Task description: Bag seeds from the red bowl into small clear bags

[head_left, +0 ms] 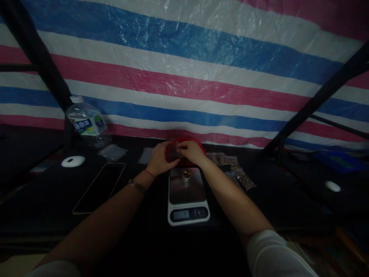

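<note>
Both hands, left and right, pinch a small clear bag above the scale, before the red bowl. Risk: contents spilling past the small cup onto the dark tabletop.

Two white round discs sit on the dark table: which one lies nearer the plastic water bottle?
The white round disc on the left, just below the clear plastic water bottle and beside the phone; the other disc lies far right.
</note>
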`<state>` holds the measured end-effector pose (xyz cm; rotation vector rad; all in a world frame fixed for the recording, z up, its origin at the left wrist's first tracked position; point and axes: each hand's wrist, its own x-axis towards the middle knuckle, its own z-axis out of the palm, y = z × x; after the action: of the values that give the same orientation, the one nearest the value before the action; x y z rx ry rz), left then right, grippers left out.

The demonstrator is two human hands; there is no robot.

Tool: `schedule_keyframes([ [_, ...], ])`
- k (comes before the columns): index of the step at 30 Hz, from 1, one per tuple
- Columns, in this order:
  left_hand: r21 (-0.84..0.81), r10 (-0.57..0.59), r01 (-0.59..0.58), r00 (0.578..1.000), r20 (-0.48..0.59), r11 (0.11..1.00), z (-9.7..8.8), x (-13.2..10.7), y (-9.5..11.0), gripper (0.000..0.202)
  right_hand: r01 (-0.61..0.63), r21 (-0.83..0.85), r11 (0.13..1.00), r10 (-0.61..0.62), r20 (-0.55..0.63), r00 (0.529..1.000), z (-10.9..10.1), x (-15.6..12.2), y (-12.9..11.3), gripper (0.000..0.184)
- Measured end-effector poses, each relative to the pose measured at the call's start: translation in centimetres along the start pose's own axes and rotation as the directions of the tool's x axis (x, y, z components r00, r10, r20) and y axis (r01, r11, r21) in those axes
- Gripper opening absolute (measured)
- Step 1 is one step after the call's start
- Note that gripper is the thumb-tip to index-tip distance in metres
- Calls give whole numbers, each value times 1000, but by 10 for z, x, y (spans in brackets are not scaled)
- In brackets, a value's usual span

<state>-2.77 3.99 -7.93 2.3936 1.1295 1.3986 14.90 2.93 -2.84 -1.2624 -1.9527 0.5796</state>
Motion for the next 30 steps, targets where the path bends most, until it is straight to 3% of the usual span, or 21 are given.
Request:
schedule_keyframes([
  [3, -265, -157, 123, 981, -112, 956, 6, 0, -17, 67, -4, 201, 980, 37, -159, 987, -6, -4, 22, 22],
  [6, -510, -293, 245, 956, -14, 825, 11, -1, -31, 57, -5, 395, 919, 115, -255, 960, -5, -13, 40, 27],
  [9, -570, -349, 338, 932, 94, 749, 13, -2, -34, 54, -14, 473, 881, 181, -309, 934, 1, -21, 50, 29],
  [14, -527, -310, 340, 939, 147, 779, 13, -5, -26, 55, -24, 476, 879, 197, -316, 928, 10, -27, 55, 27],
  [18, -490, -298, 320, 946, 126, 811, 12, -5, -22, 52, -29, 435, 900, 156, -259, 953, 11, -30, 56, 31],
  [23, -289, -284, 287, 957, 50, 914, 8, -4, -17, 44, -17, 365, 931, 97, -201, 975, 7, -32, 54, 43],
  [25, -162, -210, 206, 978, -11, 965, 3, -3, -14, 44, -3, 327, 945, 73, -200, 977, 5, -32, 50, 43],
  [27, -22, -60, 59, 997, -46, 998, -3, -2, -9, 47, 16, 283, 959, 43, -201, 979, 2, -32, 44, 44],
  [30, 114, 152, -158, 986, 64, 981, -12, 0, 2, 59, 52, 156, 986, -24, -173, 985, 0, -28, 33, 46],
])
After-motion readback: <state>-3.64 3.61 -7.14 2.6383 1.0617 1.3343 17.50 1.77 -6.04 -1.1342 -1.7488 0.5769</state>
